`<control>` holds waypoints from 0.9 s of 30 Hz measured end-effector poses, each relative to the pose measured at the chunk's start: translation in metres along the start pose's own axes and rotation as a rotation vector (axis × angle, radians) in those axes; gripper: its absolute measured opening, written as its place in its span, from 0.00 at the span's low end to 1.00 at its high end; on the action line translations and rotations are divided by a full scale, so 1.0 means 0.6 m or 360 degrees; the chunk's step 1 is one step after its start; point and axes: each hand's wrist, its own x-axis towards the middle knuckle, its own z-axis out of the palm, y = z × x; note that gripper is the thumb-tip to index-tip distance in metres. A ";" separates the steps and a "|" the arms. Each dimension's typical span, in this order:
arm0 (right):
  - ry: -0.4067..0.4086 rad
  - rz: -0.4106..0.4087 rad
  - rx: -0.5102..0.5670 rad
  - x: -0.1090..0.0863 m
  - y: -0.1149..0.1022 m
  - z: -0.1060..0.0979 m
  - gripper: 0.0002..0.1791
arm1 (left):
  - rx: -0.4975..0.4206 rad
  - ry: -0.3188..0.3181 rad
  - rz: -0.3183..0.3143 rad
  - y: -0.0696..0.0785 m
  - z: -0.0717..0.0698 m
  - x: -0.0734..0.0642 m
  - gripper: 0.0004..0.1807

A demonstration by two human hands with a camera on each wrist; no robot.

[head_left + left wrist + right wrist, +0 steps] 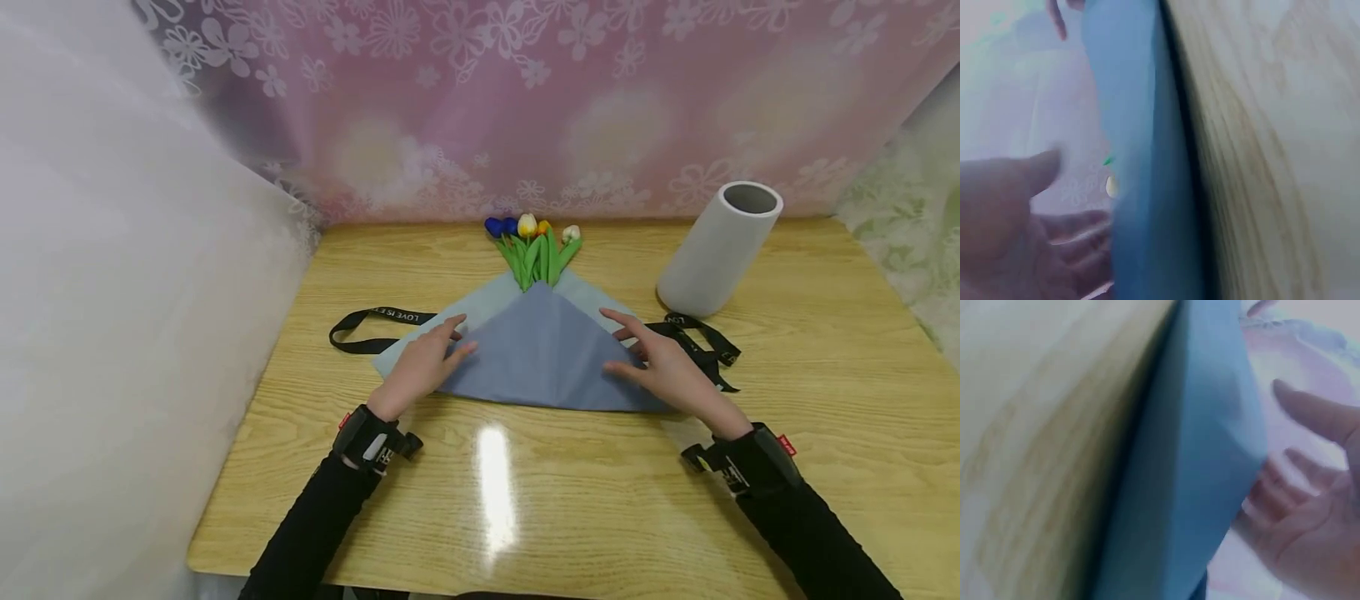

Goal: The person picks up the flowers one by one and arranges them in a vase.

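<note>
Both hands, left hand [423, 364] and right hand [660, 362], rest flat with fingers spread on the blue wrapping paper [543, 354] around the tulips [534, 242] on the desk [570, 500].

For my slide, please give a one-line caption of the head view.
Both hands, left hand and right hand, press blue wrapping paper folded over tulips.

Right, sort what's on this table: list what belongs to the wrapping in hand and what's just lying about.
In hand: blue wrapping paper, tulips tucked into it, left hand and right hand resting flat on the paper.
Lying about: white vase, black ribbon partly under the paper, wooden table.
</note>
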 end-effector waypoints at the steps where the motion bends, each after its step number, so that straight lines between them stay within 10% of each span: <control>1: 0.0014 -0.0027 0.0032 -0.006 -0.004 -0.004 0.42 | -0.0071 0.0037 -0.0021 -0.002 -0.002 -0.002 0.32; 7: -0.0220 -0.0130 0.0214 -0.062 -0.016 -0.023 0.30 | -0.0406 0.0165 0.0051 -0.018 -0.014 -0.041 0.28; 14: -0.0736 -0.0248 0.0242 -0.115 -0.012 -0.007 0.25 | -0.0276 -0.0091 0.0150 -0.034 0.001 -0.096 0.19; 22: -0.0150 -0.0418 -0.0309 -0.078 -0.023 -0.002 0.28 | 0.0242 0.0007 0.0220 0.013 0.015 -0.106 0.33; 27: -0.0207 -0.0353 -0.0570 -0.053 -0.006 0.010 0.46 | 0.0415 -0.0174 0.0075 0.012 0.020 -0.110 0.54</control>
